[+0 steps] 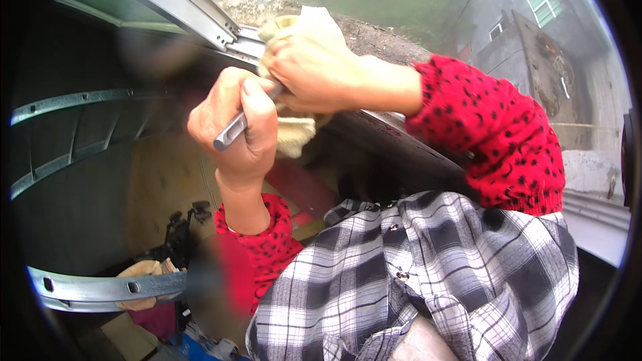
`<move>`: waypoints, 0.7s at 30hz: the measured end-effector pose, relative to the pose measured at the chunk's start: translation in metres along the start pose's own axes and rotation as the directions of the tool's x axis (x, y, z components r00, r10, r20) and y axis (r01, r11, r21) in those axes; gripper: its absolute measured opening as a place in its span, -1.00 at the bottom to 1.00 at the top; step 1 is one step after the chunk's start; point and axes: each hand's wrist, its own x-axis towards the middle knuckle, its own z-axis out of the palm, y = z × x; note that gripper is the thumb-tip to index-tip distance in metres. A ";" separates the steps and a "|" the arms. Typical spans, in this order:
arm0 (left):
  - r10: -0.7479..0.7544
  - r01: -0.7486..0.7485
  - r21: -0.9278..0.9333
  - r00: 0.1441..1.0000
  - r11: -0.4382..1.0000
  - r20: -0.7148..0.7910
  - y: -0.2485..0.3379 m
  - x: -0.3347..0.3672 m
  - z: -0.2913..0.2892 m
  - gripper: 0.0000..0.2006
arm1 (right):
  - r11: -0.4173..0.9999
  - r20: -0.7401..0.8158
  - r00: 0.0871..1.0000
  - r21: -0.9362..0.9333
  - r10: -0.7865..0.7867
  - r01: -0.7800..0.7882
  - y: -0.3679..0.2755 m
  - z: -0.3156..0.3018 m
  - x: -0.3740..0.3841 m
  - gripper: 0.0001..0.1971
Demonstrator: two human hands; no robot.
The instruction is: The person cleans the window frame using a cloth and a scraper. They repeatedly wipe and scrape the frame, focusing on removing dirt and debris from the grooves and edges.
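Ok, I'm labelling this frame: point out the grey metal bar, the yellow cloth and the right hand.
Grey metal bar (231, 132): head view, exposed lower end.
Yellow cloth (294, 134): head view, lower flap.
Right hand (313, 63): head view, its back.

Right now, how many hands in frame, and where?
2. Left hand, left of the picture's middle, closed around a metal bar; right hand, just above and right of it, clutching a pale yellow cloth. No other hand shows.

The far end of the rod (231, 133) seems hidden.
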 end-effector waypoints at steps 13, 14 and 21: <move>-0.144 0.227 -0.455 0.967 0.861 0.209 0.007 -0.032 0.079 -0.78 | 0.943 0.035 0.945 0.072 0.325 -0.326 0.005 -0.046 -0.114 -0.85; -0.055 0.116 -0.439 0.987 0.891 0.150 0.000 -0.024 0.078 -0.82 | 0.956 0.004 0.959 0.076 0.283 -0.282 0.014 -0.036 -0.107 -0.85; 0.002 -0.002 -0.003 0.983 1.000 0.183 -0.029 0.021 0.051 -0.82 | 0.764 -0.083 0.878 0.535 0.472 -0.360 0.037 0.046 -0.015 -0.80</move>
